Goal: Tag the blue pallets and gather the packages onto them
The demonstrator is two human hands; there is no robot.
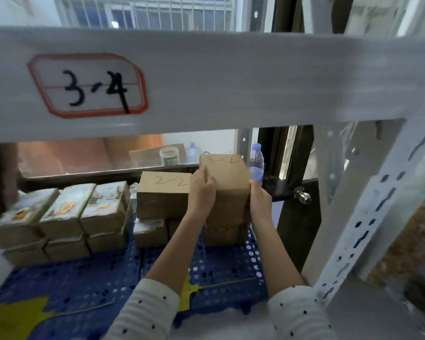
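A brown cardboard box marked "3-2" [227, 177] sits on top of another carton at the back right of the blue perforated pallet [221, 268]. My left hand [201, 190] grips its left side and my right hand [259, 200] grips its right side. To its left stands a box marked "2-2" [162, 192] on smaller cartons. A second blue pallet [66, 283] at the left carries several stacked packages with printed labels [62, 217]. Yellow tags [12, 317] lie on the pallets' front parts; one of them [187, 293] shows between my forearms.
A white shelf beam [231, 77] with a red-framed label "3-4" [88, 85] crosses just above. A slotted white upright [368, 224] stands to the right. A water bottle [256, 163] stands behind the held box, by a dark window frame with a knob [303, 196].
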